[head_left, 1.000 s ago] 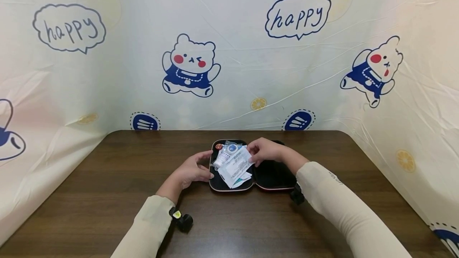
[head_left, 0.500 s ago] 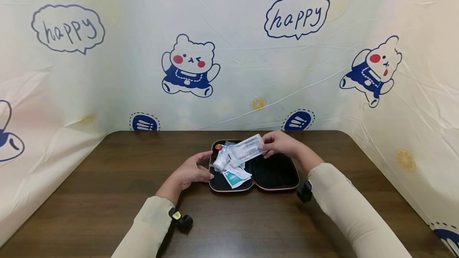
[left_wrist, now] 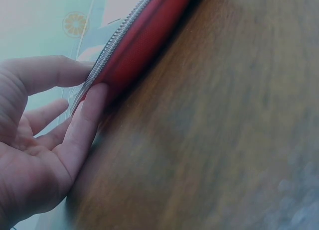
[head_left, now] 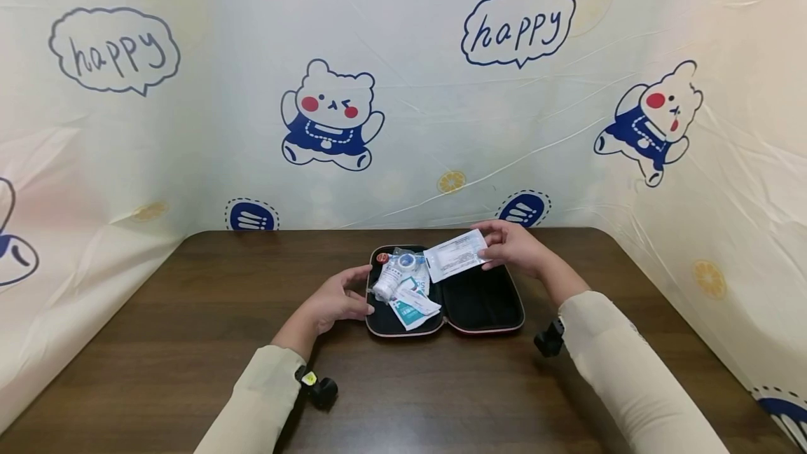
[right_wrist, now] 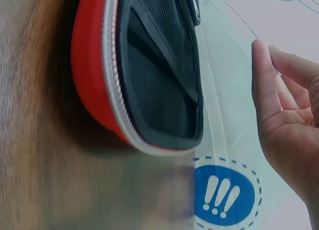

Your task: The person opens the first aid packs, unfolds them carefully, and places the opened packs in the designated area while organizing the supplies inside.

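My right hand pinches one end of a flat white printed packet, raised over the open zip case. In the right wrist view the thumb and fingertips meet, while the packet is mostly hidden. My left hand rests at the case's left side, its fingers fairly straight. Close up, a finger touches the red shell beside the silver zip. Inside the left half lie a small white bottle, a clear bag with a round blue-and-white item, and teal-and-white packets.
A small red round item sits in the case's upper left corner. The right half has a dark lining with a mesh pocket. The brown wooden table ends at a printed curtain behind.
My right hand has lifted the white packet off the pile and carried it up and right, uncovering the teal packets and the round item. My left hand has stayed at the case.
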The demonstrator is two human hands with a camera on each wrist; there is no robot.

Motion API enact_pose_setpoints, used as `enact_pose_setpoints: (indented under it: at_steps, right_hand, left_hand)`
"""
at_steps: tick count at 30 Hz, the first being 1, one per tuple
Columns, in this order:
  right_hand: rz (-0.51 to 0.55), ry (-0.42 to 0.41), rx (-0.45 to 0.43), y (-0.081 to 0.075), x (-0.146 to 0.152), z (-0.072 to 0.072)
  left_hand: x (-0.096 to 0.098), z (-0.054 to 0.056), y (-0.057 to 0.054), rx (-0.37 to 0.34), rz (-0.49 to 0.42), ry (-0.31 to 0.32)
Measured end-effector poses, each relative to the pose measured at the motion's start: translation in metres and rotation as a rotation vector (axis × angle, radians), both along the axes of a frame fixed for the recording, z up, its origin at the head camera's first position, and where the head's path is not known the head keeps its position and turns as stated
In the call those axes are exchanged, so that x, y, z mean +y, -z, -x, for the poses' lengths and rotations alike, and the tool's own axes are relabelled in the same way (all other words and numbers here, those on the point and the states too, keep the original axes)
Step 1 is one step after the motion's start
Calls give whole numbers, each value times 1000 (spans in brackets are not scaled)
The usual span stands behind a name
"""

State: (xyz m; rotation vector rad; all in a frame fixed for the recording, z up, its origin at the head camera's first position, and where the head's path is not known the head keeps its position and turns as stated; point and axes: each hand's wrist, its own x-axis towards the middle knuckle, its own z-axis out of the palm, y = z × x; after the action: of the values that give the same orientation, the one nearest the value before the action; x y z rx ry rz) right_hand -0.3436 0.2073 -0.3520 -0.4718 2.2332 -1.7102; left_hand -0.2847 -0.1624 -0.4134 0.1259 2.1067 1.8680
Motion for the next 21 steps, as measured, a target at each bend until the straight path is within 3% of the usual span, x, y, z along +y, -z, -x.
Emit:
enact_pose_setpoints:
  at_steps: [21]
  right_hand:
    - [-100,109,20,-3,49,3]
  left_hand:
    - [0,1,0,-11,5,0]
